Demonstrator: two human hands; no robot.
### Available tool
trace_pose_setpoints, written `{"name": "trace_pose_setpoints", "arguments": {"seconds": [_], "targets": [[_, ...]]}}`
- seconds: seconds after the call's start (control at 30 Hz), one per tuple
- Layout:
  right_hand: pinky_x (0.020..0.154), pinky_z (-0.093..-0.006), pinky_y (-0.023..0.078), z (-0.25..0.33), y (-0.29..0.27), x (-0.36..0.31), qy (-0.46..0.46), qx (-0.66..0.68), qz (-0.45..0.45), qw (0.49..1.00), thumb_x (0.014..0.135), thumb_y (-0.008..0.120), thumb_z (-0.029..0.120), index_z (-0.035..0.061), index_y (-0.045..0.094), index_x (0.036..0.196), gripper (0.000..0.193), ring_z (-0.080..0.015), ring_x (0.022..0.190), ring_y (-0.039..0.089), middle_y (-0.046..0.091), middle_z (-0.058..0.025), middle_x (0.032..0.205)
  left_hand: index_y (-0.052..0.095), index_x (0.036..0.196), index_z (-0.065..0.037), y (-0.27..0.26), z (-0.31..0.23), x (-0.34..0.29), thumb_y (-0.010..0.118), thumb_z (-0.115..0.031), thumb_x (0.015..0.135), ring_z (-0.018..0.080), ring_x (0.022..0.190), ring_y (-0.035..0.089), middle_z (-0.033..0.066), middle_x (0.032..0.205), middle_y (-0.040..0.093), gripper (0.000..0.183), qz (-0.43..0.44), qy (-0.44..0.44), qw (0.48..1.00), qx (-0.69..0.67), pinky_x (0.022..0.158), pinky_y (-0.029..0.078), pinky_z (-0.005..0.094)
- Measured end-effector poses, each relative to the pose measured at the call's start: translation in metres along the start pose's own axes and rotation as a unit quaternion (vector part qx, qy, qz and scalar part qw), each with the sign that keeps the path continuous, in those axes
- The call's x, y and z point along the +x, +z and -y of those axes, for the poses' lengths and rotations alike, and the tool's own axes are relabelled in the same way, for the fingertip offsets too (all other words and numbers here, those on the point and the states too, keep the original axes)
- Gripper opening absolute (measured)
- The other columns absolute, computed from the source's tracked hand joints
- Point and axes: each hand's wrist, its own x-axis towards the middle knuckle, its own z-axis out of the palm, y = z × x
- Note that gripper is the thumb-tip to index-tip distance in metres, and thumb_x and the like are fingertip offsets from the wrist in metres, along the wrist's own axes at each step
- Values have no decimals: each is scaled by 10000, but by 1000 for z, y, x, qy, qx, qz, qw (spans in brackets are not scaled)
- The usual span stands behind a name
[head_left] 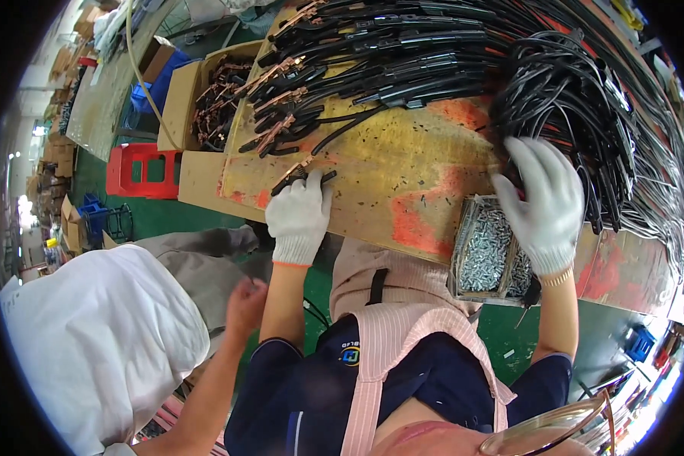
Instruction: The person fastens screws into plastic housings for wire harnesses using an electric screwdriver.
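Copper-and-black clamp (290, 179) at bench (380, 171) front edge, L hand (299, 211) closed round it. R hand (543, 204) half-open btwn cable coil (558, 91) & screw tray (459, 245), no hold visible. Prob light, stiff; best held by black part, off copper.

Green floor (152, 216), worn yellow workbench (391, 159), bright light (25, 207)

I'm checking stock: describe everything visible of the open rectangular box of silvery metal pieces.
The open rectangular box has thin walls resembling scuffed clear plastic. A divider leaves a wider left compartment holding many small silvery metal pieces and a narrower, darker right one. It sits upright at the near edge of the yellow-and-red tabletop, apparently overhanging. The white-gloved right grip partly covers its right side; contact is unclear.
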Motion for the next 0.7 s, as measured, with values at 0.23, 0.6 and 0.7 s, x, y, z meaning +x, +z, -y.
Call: {"name": "trace_pose_setpoints", "arguments": {"seconds": [0.23, 0.6, 0.7], "targets": [[845, -340, 470, -13, 121, 78, -167, 4, 43, 985, 732, 682, 174, 124, 584, 1113, 396, -215, 1013, 582, 599, -39, 1034, 618, 886, -113, -46, 4, -7, 618, -333, 825, 290, 712, 658, 101, 780, 667, 228, 88, 10, 995, 37, 601, 521, 411], [785, -409, 521, 25, 106, 115, -292, 177, 328, 881, 877, 561, 452, 188, 582, 1174, 398, -320, 888, 639, 640, -97, 1025, 681, 1001, -201, -104, -9, -29, 706, -171, 725, 282, 865, 577, 43, 916, 591, 279, -192, 63, 979, -1, 741, 466, 411], [711, -418, 531, 56, 86, 119, -281, 241, 406, 835, 873, 560, 469, 187, 588, 1148, 395, -321, 849, 652, 658, -89, 977, 678, 1020, -175, -106, 0, -20, 688, -158, 746, 306, 801, 583, 84, 860, 606, 275, -172, 59, 983, -31, 722, 458, 425]]}}
